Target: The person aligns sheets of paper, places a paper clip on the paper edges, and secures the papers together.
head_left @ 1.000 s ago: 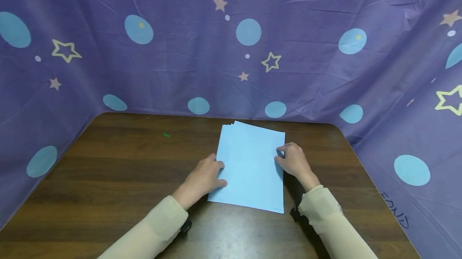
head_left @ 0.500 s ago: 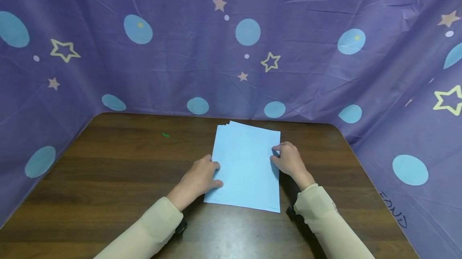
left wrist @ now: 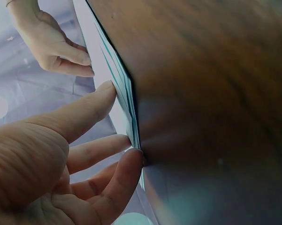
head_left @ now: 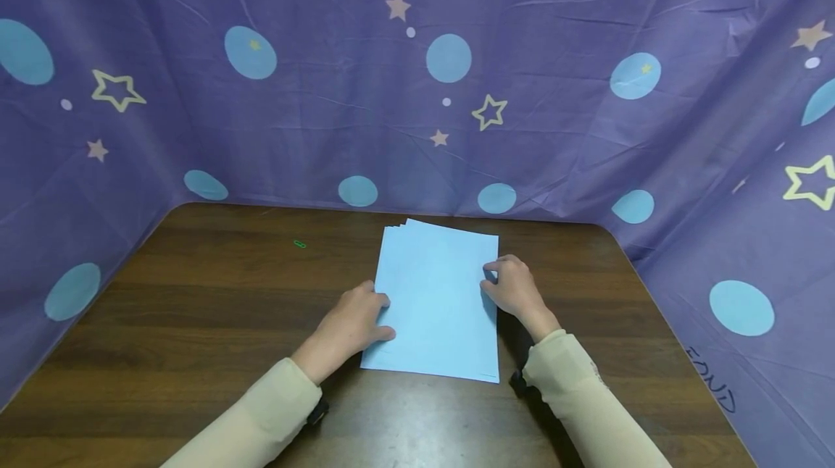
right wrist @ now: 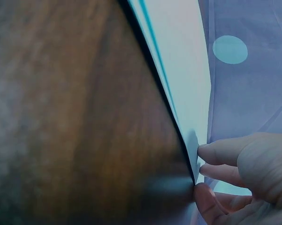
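Observation:
A stack of light blue-white paper sheets (head_left: 433,308) lies on the wooden table, its sheets slightly uneven at the far left corner and along the near edge. My left hand (head_left: 352,323) holds the left edge, thumb on the top sheet and fingertips at the side. Several layered edges of the paper (left wrist: 105,51) show in the left wrist view. Opposite, my right hand (head_left: 518,290) holds the right edge higher up, with thumb and index finger on top. In the right wrist view a lower fingertip (right wrist: 202,194) meets the side of the stack.
A small green paper clip (head_left: 299,244) lies on the table (head_left: 215,323) to the far left of the stack. A purple curtain (head_left: 313,91) with stars and blue dots surrounds the table at the back and sides. Dark straps sit under both cuffs.
Both hands have moved a little to the left together with the stack of paper, which has also turned very slightly. The paper clip stays in place.

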The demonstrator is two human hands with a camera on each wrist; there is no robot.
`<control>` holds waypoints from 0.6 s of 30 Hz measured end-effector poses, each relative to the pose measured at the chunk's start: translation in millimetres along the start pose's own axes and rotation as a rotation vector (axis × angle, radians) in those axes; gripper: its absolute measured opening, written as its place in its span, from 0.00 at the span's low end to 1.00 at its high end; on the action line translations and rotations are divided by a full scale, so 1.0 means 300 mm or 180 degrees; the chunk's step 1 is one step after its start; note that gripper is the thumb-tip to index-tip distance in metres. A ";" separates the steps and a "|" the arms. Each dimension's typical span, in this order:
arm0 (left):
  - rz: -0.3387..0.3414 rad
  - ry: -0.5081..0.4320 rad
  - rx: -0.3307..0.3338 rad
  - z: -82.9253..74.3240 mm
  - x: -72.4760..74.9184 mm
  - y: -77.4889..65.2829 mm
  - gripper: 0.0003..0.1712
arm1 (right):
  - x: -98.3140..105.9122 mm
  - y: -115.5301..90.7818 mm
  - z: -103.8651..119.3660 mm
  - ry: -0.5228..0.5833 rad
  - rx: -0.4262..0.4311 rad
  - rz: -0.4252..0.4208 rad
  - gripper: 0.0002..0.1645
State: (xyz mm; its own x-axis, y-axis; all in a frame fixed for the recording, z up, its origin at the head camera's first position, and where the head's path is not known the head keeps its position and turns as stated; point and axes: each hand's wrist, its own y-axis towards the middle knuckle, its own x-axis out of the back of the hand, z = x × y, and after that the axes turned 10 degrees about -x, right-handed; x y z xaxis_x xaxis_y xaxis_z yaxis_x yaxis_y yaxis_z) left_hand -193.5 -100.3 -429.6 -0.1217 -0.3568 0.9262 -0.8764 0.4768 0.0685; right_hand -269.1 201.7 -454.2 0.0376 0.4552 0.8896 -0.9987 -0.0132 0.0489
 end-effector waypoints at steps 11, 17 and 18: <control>-0.0023 -0.0006 0.0032 0.007 0.013 -0.016 0.28 | -0.006 0.006 0.023 0.0041 -0.0005 0.0060 0.22; -0.0010 -0.0051 0.0072 0.014 0.013 -0.023 0.28 | -0.014 0.014 0.036 0.0038 -0.0011 0.0055 0.22; -0.0016 -0.0055 0.0072 0.015 0.013 -0.024 0.28 | -0.015 0.015 0.037 0.0038 -0.0007 0.0052 0.22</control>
State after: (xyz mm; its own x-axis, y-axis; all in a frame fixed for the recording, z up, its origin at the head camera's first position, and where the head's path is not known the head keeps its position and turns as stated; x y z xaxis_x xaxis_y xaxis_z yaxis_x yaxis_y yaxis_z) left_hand -189.6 -108.8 -428.2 -0.1253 -0.3731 0.9193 -0.8872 0.4568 0.0645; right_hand -273.4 189.7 -453.0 0.0208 0.4654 0.8848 -0.9993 -0.0187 0.0333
